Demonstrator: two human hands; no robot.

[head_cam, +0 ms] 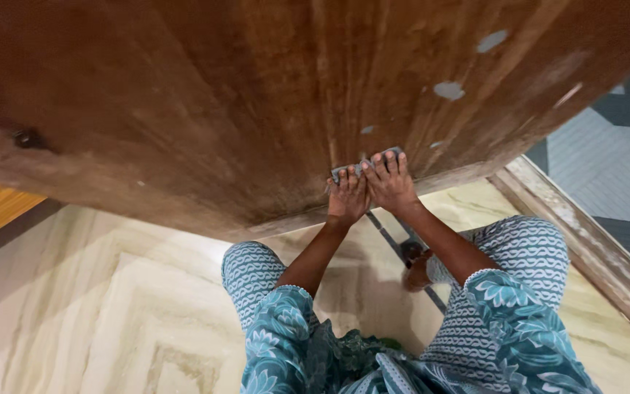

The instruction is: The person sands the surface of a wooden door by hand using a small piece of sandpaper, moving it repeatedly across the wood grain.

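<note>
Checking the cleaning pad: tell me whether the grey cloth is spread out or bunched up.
Bunched up. The grey cloth shows only as a narrow strip above the fingers of the left hand and right hand, pressed against the wooden door.

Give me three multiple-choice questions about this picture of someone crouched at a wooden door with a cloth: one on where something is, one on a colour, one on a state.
1. Where is the cloth held?
A. Against the lower part of the wooden door
B. Flat on the marble floor
C. Across the person's knee

2. What colour is the cloth?
A. Bright red
B. Grey
C. Yellow

3. How do the hands stand on the cloth?
A. Only the left hand touches it
B. Both hang free of it
C. Both press on it, side by side

Answers:
1. A, the cloth lies on the door's wood just above its bottom edge.
2. B, the strip showing past the fingertips is grey.
3. C, the left hand and the right hand both lie with fingers spread over the cloth.
</note>
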